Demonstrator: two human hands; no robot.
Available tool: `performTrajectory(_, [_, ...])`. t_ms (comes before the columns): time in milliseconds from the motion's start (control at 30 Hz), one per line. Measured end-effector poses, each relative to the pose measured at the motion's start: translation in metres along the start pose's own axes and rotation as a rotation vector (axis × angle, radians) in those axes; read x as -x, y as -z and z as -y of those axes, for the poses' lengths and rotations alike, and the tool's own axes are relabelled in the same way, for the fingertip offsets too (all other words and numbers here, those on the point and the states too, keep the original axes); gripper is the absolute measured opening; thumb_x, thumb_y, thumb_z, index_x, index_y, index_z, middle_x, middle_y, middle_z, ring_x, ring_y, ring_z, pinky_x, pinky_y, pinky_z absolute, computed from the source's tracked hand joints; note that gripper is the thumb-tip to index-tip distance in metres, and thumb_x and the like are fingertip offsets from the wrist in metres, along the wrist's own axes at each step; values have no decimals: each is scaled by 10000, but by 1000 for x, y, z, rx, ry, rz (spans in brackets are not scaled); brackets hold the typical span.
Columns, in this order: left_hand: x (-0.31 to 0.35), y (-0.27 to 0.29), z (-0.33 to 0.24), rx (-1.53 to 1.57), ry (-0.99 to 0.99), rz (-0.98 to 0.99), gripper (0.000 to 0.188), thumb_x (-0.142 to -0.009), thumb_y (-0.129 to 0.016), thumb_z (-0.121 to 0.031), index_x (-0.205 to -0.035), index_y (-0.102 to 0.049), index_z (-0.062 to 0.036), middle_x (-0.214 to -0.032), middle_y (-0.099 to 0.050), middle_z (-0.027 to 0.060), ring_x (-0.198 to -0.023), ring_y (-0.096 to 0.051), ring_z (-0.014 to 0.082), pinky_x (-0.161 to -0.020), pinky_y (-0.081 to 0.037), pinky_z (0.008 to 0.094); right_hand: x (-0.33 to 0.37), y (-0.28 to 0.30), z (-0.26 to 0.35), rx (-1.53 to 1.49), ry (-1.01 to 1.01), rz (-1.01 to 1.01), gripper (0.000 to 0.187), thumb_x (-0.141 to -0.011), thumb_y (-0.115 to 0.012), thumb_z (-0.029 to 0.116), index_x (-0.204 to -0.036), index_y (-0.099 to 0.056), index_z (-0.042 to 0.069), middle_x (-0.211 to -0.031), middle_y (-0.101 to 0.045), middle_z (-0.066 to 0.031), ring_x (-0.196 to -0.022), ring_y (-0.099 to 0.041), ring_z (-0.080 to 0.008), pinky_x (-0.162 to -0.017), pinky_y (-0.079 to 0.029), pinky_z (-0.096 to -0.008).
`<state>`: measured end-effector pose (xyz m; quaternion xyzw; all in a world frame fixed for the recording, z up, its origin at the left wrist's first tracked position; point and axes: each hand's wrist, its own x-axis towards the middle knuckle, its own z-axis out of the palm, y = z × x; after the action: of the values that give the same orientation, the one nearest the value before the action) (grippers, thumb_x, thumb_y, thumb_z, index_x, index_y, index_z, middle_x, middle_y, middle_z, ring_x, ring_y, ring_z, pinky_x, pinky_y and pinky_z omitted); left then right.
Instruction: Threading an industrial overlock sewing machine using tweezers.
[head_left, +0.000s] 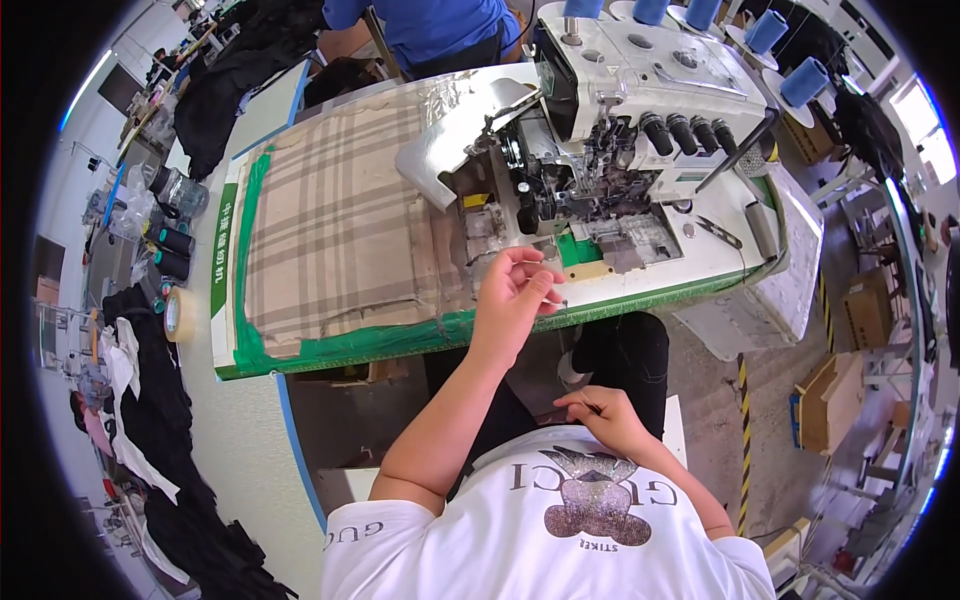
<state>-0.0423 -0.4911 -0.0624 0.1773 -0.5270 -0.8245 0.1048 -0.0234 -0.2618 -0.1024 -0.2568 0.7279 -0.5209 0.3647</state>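
Note:
My left hand (513,305) is raised over the front edge of the sewing table, just before the overlock sewing machine (640,100). Its thumb and fingers curl together in a loose pinch; whatever is between them is too small to make out. Lower and to the right, my right hand (605,418) is close to my body above my lap. Its fingers are closed on a thin dark object whose kind I cannot tell. The machine's shiny metal cover (425,160) is swung out to the left, and its looper area is exposed.
Checked cloth (340,220) edged with green tape (380,335) covers the table's left part. Tweezers (718,233) lie on the machine's right side. Blue thread cones (766,32) stand behind. A tape roll (180,314) and black fabric (150,420) are leftward. A person in blue (440,30) sits beyond.

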Motion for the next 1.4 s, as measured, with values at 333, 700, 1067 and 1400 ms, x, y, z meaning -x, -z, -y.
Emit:
performTrajectory(333, [21, 20, -5, 35, -121, -6, 136, -936, -655, -82, -1053, -623, -21, -967, -679, 65, -755, -592, 83, -708, -502, 229, 45, 119, -35, -419, 154, -825, 272, -968, -593, 174, -1194, -648, 34, -667, -625, -9, -530, -509, -40, -513, -366, -181])
performTrajectory(700, [27, 25, -7, -148, -249, 140, 148, -950, -606, -52, -1072, -661, 12, -1079, -614, 61, -777, -590, 93, -712, -491, 227, 29, 216, -29, 411, -3, -1105, 243, -931, -652, 172, -1139, -701, 56, -913, -636, 6, -732, -480, -72, -667, -413, -229])
performTrajectory(1067, [36, 7, -12, -181, -183, 284, 455, -879, -657, 48, -1322, -558, 16, -1326, -507, 89, -870, -643, 127, -758, -528, 234, -96, 270, -25, 982, 17, -937, 207, -815, -705, 200, -945, -692, 40, -1002, -661, -97, -923, -634, -327, -779, -500, -424])
performTrajectory(1400, [37, -2, -16, -16, -80, 310, 714, -869, -741, -105, -1487, -388, -44, -1504, -424, 115, -789, -614, 99, -710, -511, 237, -24, 156, 38, 156, 158, -626, 200, -873, -709, 182, -992, -677, 25, -668, -517, 37, -609, -439, -34, -566, -353, -202])
